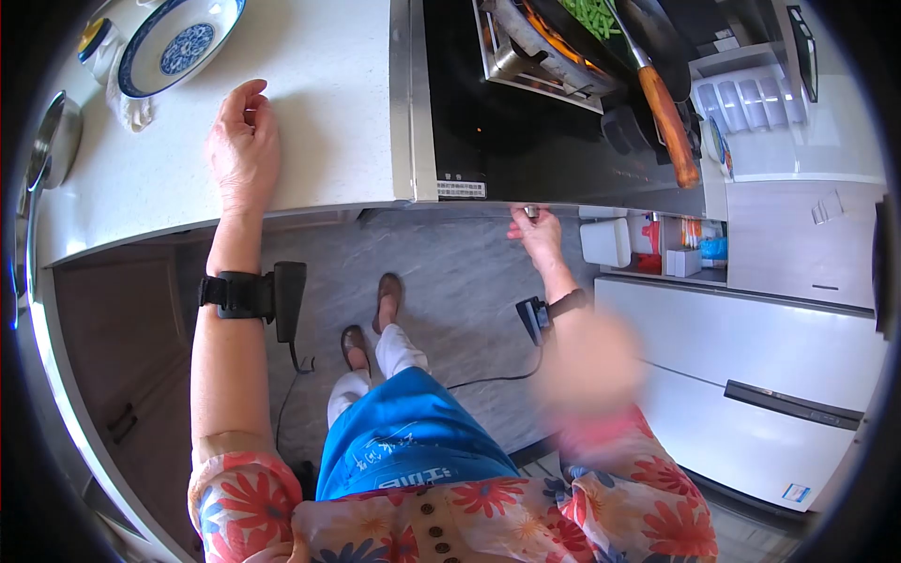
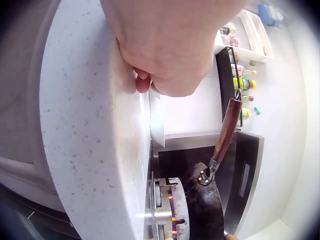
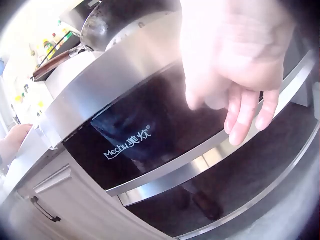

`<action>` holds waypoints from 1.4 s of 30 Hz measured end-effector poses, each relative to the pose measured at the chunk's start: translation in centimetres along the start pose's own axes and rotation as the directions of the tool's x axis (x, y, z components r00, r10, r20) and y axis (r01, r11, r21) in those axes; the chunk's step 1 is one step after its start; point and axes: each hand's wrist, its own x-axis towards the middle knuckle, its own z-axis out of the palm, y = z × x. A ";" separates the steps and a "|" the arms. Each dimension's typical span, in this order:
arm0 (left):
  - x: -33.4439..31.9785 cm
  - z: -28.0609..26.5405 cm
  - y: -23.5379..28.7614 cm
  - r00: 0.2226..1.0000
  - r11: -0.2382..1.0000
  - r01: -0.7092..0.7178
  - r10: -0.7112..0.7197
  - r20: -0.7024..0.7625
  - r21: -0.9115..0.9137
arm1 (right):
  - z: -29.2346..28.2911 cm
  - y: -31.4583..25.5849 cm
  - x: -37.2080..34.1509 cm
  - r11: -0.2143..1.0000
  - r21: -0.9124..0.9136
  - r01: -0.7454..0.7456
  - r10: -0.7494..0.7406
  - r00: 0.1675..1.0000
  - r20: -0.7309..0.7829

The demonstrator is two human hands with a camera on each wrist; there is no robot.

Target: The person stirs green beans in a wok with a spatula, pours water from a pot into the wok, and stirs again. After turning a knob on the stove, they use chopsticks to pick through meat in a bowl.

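We see the right hand [image 1: 539, 236] at the near edge of the black stove [image 1: 526, 150], fingertips in a narrow pinch on a small metal knob [image 1: 531, 212] at its front; in the right wrist view the hand hides that knob. To the left, we find the left hand [image 1: 244, 145] resting on the white counter [image 1: 324, 122], fingers loosely curled and holding nothing. A blue-and-white dish [image 1: 186, 49] lies beyond it, far left. On the stove's far side, orange flames [image 1: 547, 38] burn under a dark wok [image 2: 207, 205] containing green vegetables [image 1: 589, 15], and a wooden handle [image 1: 666, 122] reaches toward us on its right.
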 end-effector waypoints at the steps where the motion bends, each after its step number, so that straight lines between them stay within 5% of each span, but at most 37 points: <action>1: 0.0 0.0 0.0 1.000 1.000 0.003 -0.003 -0.003 0.000 | 0.0 0.1 0.1 0.999 0.042 -0.012 0.011 1.000 0.012; 26: -0.1 0.1 0.5 0.999 0.998 0.053 -0.053 0.011 -0.039 | -1.2 -0.6 -0.3 0.982 0.142 -0.121 0.100 0.984 0.149; 33: -0.1 -0.1 1.0 0.998 0.999 0.048 -0.049 0.028 0.002 | -5.4 -2.2 -2.0 0.974 -0.167 -0.154 0.206 0.909 0.362; 36: -0.1 0.0 1.0 0.999 0.999 0.034 -0.034 0.023 0.015 | -10.7 -4.8 -4.4 0.978 -0.208 -0.004 0.118 0.836 0.536; 37: 0.0 -0.1 1.0 0.999 0.999 0.024 -0.025 0.026 0.024 | -11.9 -9.7 -6.4 0.966 -0.257 0.036 0.095 0.872 0.480; 39: 0.0 -0.1 1.5 0.998 0.999 0.046 -0.047 0.030 0.021 | -14.7 -12.8 -6.8 0.994 0.113 -0.006 -0.034 0.938 0.344; 40: 0.0 -0.2 1.7 0.999 0.998 0.041 -0.043 0.027 0.046 | -15.4 -13.9 -6.6 0.955 0.108 0.277 -0.293 0.937 0.190; 41: -0.1 -0.2 1.9 0.999 0.998 0.037 -0.038 0.022 0.045 | -16.0 -15.8 -6.0 0.839 -0.149 0.523 -0.518 0.852 0.072; 42: -0.1 -0.1 1.8 0.999 0.999 0.036 -0.036 0.027 0.022 | -15.8 -19.0 -6.1 0.763 -0.238 0.601 -0.612 0.790 0.030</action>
